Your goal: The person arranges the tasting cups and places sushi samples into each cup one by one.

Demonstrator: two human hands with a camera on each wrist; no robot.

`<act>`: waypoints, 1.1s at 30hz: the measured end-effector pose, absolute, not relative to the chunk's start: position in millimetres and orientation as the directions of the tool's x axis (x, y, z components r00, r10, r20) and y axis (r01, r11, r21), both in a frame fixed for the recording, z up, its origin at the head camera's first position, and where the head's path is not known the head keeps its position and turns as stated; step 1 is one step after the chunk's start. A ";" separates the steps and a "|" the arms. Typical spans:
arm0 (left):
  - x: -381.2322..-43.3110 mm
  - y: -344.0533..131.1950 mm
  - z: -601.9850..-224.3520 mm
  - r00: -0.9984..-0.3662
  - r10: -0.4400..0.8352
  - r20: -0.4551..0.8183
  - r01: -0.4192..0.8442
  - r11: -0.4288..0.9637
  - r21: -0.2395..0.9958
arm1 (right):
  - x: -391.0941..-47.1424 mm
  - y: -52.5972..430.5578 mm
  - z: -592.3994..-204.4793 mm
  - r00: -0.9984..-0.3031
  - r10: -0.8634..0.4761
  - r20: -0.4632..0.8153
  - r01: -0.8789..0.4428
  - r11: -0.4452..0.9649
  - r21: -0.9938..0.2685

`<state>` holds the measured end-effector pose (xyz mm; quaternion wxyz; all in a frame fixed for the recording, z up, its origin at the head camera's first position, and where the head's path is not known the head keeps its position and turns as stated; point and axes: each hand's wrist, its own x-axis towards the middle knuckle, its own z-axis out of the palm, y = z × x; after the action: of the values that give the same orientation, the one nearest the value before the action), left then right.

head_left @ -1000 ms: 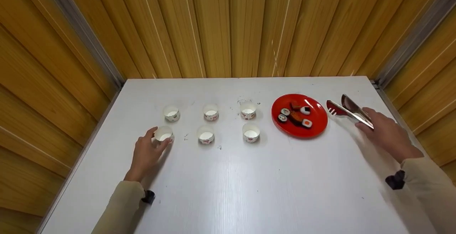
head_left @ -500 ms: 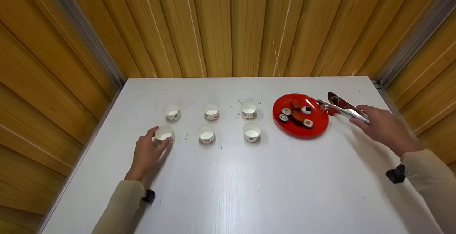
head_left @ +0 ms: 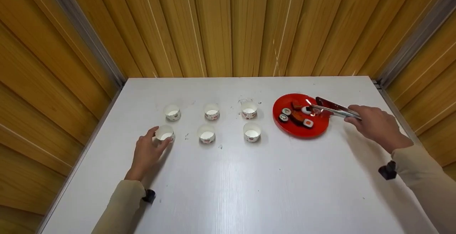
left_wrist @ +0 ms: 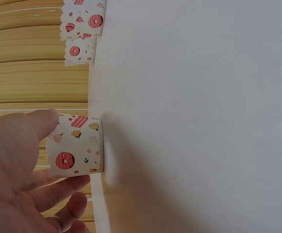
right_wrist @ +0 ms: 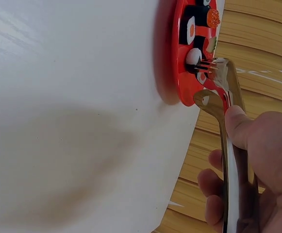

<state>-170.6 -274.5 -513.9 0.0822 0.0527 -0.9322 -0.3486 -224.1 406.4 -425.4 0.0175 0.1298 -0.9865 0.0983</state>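
- Nearest us, two sleeves (head_left: 119, 205) reach in over the white counter (head_left: 228, 191), a black device at each wrist!
- On the left, we see the left hand (head_left: 146, 152) holding a printed cup (head_left: 165, 135) between thumb and fingers, the cup upright on the counter.
- Over to the right, the right hand (head_left: 376, 125) grips the tongs (right_wrist: 232, 189), their two ends apart.
- In line with the held cup, we have two more near cups, the middle one (head_left: 206, 135) and the right one (head_left: 252, 133).
- Here's the red plate (head_left: 301, 133), sushi (head_left: 307, 123) on it; the tongs' prongs are right at the rice ball (head_left: 306, 110), contact unclear to us.
- Beyond the near cups, three far cups (head_left: 212, 112) stand in a row.
- Behind everything, we spot a wood-look wall (head_left: 228, 31).
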 end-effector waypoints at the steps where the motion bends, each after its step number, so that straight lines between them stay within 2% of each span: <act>1: -170.6 -274.5 -514.1 -0.981 -0.155 0.117 -0.040 0.751 0.659 | -225.0 405.2 -425.6 -0.966 -0.253 0.057 -0.259 0.948 -0.185; 33: -169.7 -274.8 -513.1 -0.984 -0.158 0.085 -0.064 0.750 0.658 | -239.6 392.2 -435.6 -0.970 -0.243 0.002 -0.242 0.963 -0.123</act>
<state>-169.7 -274.8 -513.1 0.0677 0.0594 -0.9330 -0.3483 -239.6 392.2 -435.6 -0.0067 0.1225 -0.9906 0.0612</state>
